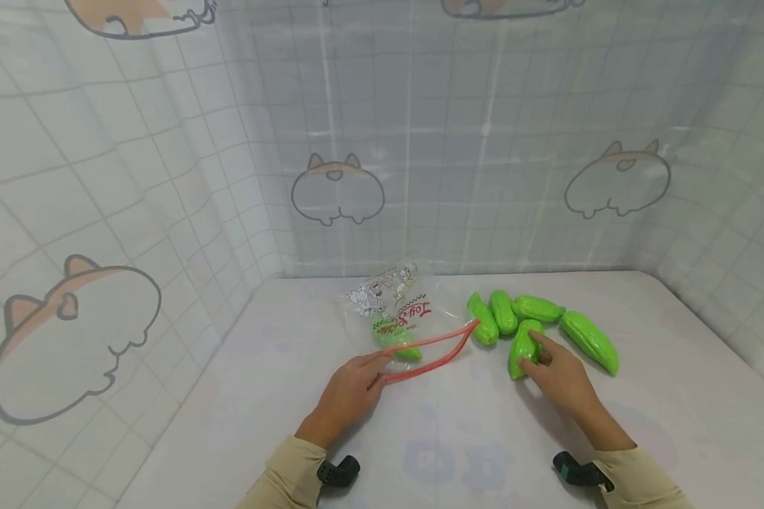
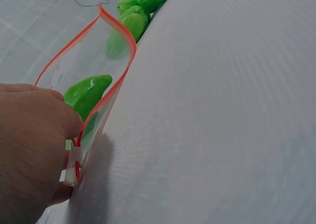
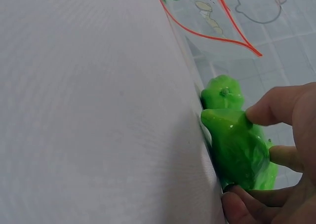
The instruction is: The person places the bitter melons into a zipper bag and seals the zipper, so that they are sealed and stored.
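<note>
A clear zip bag [image 1: 448, 297] with red zip edges and printed cartoon figures lies on the table, its mouth spread open to the right. My left hand [image 1: 351, 390] pinches the left end of that mouth, beside the white slider [image 2: 75, 157]. Inside the bag is one glossy green toy vegetable [image 2: 89, 94]. My right hand [image 1: 562, 375] grips another green toy vegetable [image 3: 237, 142], plump with a narrow tip, with thumb and fingers on either side of it. It is low at the table surface.
Several more green toy vegetables lie behind the right hand, among them a slim one [image 1: 482, 319] by the bag's mouth and a long one [image 1: 591, 342] at the far right. A white cloth covers the table [image 1: 261, 410]. Grid-patterned curtains [image 1: 433, 141] enclose the back and sides.
</note>
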